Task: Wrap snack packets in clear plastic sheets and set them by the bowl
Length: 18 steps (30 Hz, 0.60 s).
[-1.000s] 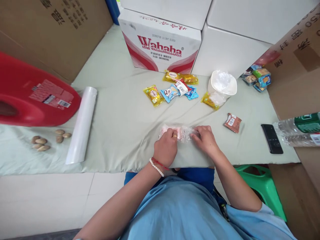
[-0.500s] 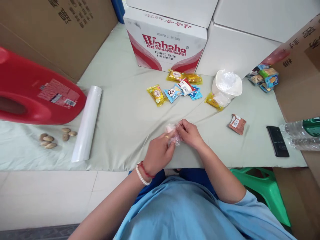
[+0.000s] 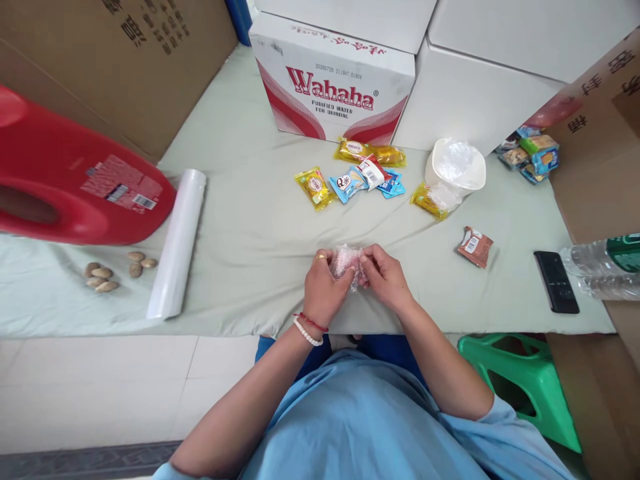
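Close to the table's front edge, a small bundle of clear, crinkled plastic wrap (image 3: 344, 259) is between my two hands. My left hand (image 3: 324, 287) is closed on its left side, thumb laid across the front. Fingers of my right hand (image 3: 384, 275) pinch its right edge. What the plastic contains, if anything, I cannot make out. Beyond my hands lie a yellow snack packet (image 3: 315, 188), a light blue snack packet (image 3: 347, 184) and a red and white packet (image 3: 373, 173). A brown snack packet (image 3: 475, 247) sits off to the right.
On the left are a red jug (image 3: 75, 180), a white plastic roll (image 3: 177, 247) and several brown nuts (image 3: 103, 273). A Wahaha carton (image 3: 333, 87) stands behind. To the right are a white tub (image 3: 480, 177), a black phone (image 3: 556, 283), plastic bottles (image 3: 595, 259) and a green stool (image 3: 525, 387).
My left hand has turned more upright, its fingers drawn back to the bundle's left side. More of the plastic shows between my hands. My right hand keeps its pinch.
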Available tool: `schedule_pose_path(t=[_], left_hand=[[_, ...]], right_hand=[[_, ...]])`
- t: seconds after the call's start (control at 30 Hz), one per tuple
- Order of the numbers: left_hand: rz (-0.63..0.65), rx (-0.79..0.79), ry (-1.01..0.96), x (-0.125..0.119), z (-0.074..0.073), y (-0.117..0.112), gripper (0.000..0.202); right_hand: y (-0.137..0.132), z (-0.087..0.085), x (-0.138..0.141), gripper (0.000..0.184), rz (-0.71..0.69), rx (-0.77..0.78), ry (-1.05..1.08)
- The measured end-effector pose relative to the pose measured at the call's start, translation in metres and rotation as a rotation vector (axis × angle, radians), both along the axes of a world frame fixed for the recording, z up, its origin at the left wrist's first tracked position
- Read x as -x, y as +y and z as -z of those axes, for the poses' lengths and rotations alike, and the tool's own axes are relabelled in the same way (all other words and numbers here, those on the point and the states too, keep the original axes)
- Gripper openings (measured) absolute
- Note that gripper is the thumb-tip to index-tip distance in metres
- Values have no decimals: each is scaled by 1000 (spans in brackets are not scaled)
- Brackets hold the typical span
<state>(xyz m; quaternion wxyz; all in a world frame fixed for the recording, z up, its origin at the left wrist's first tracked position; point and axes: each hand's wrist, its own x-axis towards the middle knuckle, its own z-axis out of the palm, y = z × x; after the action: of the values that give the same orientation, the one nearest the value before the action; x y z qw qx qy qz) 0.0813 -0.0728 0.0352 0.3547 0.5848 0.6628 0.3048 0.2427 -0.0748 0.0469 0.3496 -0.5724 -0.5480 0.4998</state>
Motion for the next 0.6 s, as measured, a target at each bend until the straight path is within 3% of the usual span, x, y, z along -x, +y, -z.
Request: schedule_pose_path(t=[0.2,0.37,0.5,0.6], left_hand=[[13,80,-7,-1,1,7,62],[43,12,119,-12,8,8,54],[18,-115,-32,-12,16,-2,64],[16,-173,-100,-4,17,-13,72]], right_hand=[[-14,6,0,31,57,10,130],[-17,4,5,31,66,-23,89],[-16,6,13,25,33,-38,-23],[-18,8,17,28,83,-24,41]])
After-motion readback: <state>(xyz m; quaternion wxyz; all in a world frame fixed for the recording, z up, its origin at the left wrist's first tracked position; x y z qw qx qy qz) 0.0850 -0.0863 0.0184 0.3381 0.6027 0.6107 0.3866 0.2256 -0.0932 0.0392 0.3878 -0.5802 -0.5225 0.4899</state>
